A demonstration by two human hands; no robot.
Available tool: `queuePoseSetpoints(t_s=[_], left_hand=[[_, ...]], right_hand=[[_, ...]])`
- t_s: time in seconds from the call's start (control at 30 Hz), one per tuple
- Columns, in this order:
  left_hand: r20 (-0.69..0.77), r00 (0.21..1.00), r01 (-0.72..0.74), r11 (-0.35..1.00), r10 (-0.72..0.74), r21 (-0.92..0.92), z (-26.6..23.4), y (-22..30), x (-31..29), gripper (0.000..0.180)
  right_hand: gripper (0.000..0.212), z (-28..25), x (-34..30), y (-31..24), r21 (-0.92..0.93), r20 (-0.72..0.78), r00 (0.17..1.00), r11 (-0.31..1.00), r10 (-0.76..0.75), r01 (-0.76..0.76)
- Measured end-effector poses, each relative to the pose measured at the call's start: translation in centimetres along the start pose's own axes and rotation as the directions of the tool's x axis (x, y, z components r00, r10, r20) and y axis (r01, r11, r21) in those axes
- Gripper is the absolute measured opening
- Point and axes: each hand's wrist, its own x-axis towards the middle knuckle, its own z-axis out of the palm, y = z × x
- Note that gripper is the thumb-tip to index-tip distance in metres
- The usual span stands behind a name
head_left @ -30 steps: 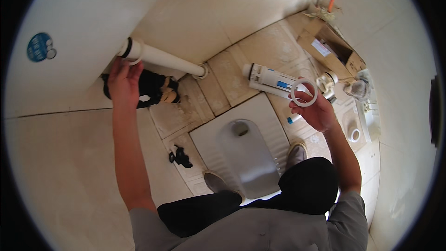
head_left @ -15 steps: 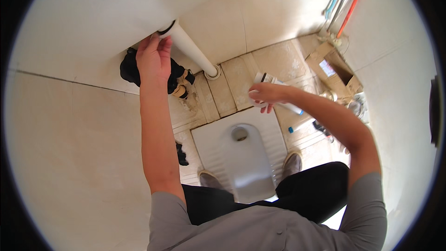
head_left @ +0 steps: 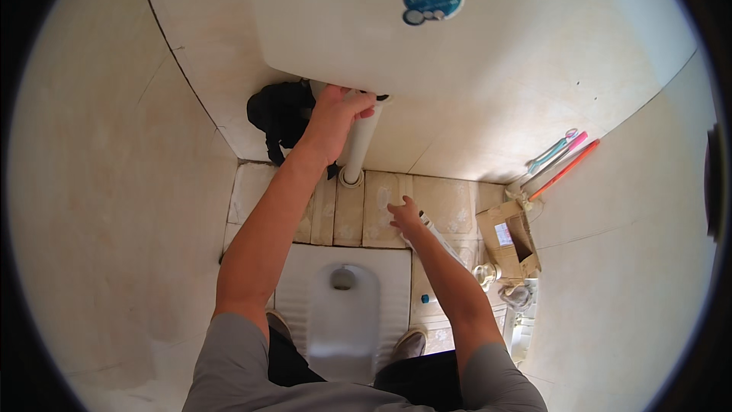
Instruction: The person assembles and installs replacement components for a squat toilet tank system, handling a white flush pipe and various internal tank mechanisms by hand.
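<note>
My left hand reaches up to the top of a white pipe, just under the lower edge of a white cistern. Its fingers are closed over the pipe's top end, and a dark opening shows beside the fingertips. The pipe runs down to a round collar on the tiled floor. My right hand hovers over the floor with thumb and fingers apart, holding nothing I can see. Partly behind its wrist lies a white tube.
A squat toilet lies between my feet. A black bundle hangs left of the pipe. At right are an open cardboard box, white fittings, a blue-capped item and an orange stick leaning on the wall.
The view has swung, showing more of the cistern. My left hand stays at the pipe's top. My right hand has stretched farther forward, and its fingers have spread.
</note>
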Motion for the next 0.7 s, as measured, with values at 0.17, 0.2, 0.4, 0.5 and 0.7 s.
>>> queuePoseSetpoints(t_s=[0.17,0.2,0.4,0.5,0.7], left_hand=[[0.186,0.982,0.019,0.998,-0.008,-0.059,-1.9,0.1,0.3,0.052],[0.170,0.985,0.025,0.997,-0.013,-0.069,-1.8,0.0,0.4,0.052],[0.085,0.996,-0.007,0.991,-0.005,0.137,-1.1,0.3,1.5,0.082],[0.101,0.995,-0.037,0.993,0.026,0.111,-0.9,1.2,1.2,0.079],[0.084,0.996,-0.026,0.997,0.020,0.078,-1.1,0.2,1.3,0.077]], right_hand=[[0.059,-7.7,-4.9,-16.5,0.592,0.008,0.844,0.683,-0.536,0.428],[0.059,-8.7,-7.2,-19.9,0.698,0.002,0.790,0.566,-0.613,0.438],[0.094,-8.7,-15.2,-27.9,0.979,0.085,0.705,0.192,-0.704,0.074],[0.062,-7.0,-12.1,-25.1,0.983,0.168,0.793,0.041,-0.585,-0.178],[0.028,-4.6,-7.0,-28.9,0.915,0.403,0.808,0.170,-0.431,-0.366]])
